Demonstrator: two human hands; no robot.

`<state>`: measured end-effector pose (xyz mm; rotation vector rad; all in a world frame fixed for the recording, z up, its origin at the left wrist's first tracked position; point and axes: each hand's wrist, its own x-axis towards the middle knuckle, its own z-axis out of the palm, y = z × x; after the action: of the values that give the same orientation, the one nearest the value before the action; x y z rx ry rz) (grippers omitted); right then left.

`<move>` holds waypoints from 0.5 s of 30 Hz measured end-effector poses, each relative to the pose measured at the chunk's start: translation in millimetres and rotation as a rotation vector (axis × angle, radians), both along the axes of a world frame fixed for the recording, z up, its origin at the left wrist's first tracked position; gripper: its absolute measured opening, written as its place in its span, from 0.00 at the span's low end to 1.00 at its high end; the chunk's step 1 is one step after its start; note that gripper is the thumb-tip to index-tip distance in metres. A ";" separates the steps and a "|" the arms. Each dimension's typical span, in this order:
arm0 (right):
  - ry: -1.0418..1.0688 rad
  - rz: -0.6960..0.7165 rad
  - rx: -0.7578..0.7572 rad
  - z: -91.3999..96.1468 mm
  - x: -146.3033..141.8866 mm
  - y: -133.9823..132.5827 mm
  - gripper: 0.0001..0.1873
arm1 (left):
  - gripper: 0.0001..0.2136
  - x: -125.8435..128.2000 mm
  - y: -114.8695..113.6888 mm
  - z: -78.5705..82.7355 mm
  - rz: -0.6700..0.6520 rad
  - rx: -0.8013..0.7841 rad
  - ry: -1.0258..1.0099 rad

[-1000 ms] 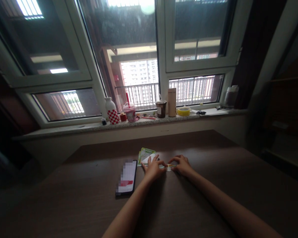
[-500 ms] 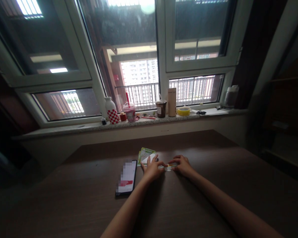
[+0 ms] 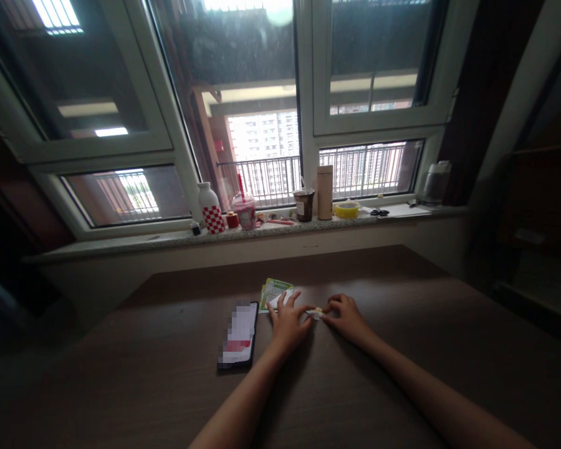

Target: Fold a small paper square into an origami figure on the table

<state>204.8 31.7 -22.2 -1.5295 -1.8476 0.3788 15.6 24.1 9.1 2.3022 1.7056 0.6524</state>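
A small white and yellowish piece (image 3: pixel 316 313), perhaps paper or a sticker, lies low over the table between my hands; its kind is too small to make out. My left hand (image 3: pixel 288 323) pinches its left end between thumb and forefinger, the other fingers spread over the cards. From the other side, my right hand (image 3: pixel 347 315) grips the right end with its fingertips, fingers curled. Partly under my left fingers is a small stack of green-edged cards (image 3: pixel 274 288) with a white sheet (image 3: pixel 277 301) on top. A phone (image 3: pixel 238 337) with a lit screen rests left of my left wrist.
The brown table (image 3: pixel 168 399) reaches toward a stone window sill (image 3: pixel 271 229). Along the sill stand a checkered bottle (image 3: pixel 211 212), a pink drink cup (image 3: pixel 244 211), a brown cup (image 3: pixel 304 204), a tan flask (image 3: pixel 325 193), yellow tape (image 3: pixel 346 210) and black scissors (image 3: pixel 379 212).
Both hands have shifted slightly, and the right fingers are a little more curled. Less of the small piece shows near the right fingers. The phone and cards have stayed in place.
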 end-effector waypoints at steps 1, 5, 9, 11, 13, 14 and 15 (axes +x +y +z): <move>-0.009 -0.005 0.015 -0.9 -0.6 -0.3 0.08 | 0.12 0.2 -0.2 0.2 0.004 -0.001 -0.006; -0.047 -0.014 0.050 -3.0 -1.9 -1.4 0.08 | 0.10 0.9 -1.0 0.5 0.000 -0.010 -0.003; -0.050 0.015 0.051 -0.1 -1.3 -3.8 0.08 | 0.10 1.8 -1.8 1.1 0.007 -0.027 0.017; -0.036 0.049 0.034 2.9 -0.9 -5.3 0.07 | 0.10 1.9 -1.9 1.4 0.017 -0.046 0.027; -0.018 0.085 0.022 5.9 -0.8 -6.7 0.05 | 0.11 2.0 -1.6 1.0 0.025 -0.053 0.029; -0.009 0.102 0.019 7.1 -0.8 -7.4 0.04 | 0.11 2.0 -1.4 0.6 0.030 -0.051 0.028; -0.002 0.120 0.019 8.1 -0.8 -7.9 0.05 | 0.11 2.1 -1.2 0.1 0.035 -0.047 0.027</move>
<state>204.0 23.8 -14.1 -1.4107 -1.9445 0.4141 17.7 23.0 9.2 2.2645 1.7572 0.5839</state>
